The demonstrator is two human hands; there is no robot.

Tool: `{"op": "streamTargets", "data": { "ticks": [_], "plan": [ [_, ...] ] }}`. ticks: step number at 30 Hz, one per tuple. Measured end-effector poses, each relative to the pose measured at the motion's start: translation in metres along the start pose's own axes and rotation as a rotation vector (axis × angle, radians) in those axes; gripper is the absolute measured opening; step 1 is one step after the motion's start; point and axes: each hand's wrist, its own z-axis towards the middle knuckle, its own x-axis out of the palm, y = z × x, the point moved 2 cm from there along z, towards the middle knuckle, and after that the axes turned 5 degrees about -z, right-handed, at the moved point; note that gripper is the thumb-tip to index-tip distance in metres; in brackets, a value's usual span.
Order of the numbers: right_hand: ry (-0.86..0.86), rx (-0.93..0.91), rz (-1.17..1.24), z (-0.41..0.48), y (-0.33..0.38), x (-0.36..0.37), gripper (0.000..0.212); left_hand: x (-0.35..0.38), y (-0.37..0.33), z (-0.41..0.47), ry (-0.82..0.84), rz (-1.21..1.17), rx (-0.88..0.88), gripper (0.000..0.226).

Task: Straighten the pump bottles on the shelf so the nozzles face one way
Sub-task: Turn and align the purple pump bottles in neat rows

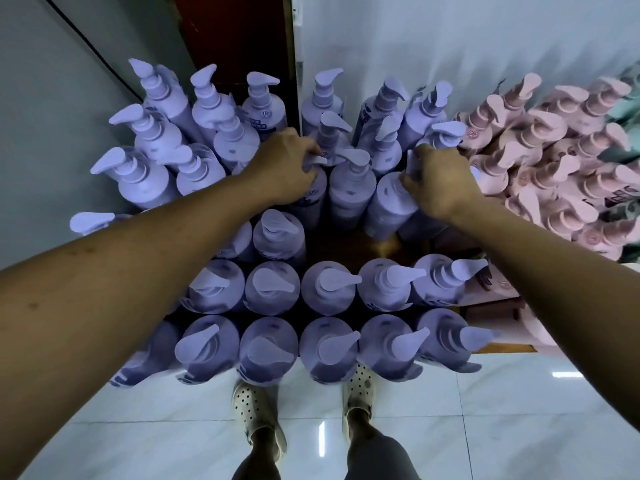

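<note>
Several purple pump bottles stand in rows on a brown shelf (384,247). The two front rows, such as one bottle (329,287), have nozzles turned to the right. Bottles at the back left, like one (138,178), point their nozzles left. My left hand (280,168) grips the pump head of a purple bottle (313,199) in the middle row. My right hand (438,181) grips the pump of another purple bottle (388,206) two places to the right. Between them one bottle (351,188) has its nozzle turned right.
Pink pump bottles (540,161) crowd the shelf to the right, with a few green ones (623,109) beyond. White walls rise behind, and a dark door gap (239,43) shows at the back. My feet in pale perforated clogs (256,414) stand on glossy white tiles below the shelf edge.
</note>
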Motion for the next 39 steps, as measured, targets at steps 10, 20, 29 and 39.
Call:
{"op": "streamTargets", "data": {
  "ticks": [10,20,29,39],
  "plan": [
    [0.171,-0.410,0.083,-0.030,0.007,-0.014,0.039,-0.001,0.000,-0.007,0.005,0.014,0.040,0.039],
    [0.104,-0.254,0.190,-0.033,0.000,-0.005,0.016,0.001,0.002,-0.003,-0.005,-0.033,0.023,0.038],
    [0.072,-0.159,-0.006,-0.027,0.002,0.007,0.023,0.014,0.005,0.010,0.023,0.006,-0.043,0.031],
    [0.268,-0.450,0.246,-0.027,0.027,-0.013,0.023,0.007,-0.009,-0.014,-0.217,0.064,0.122,0.038]
  ]
}}
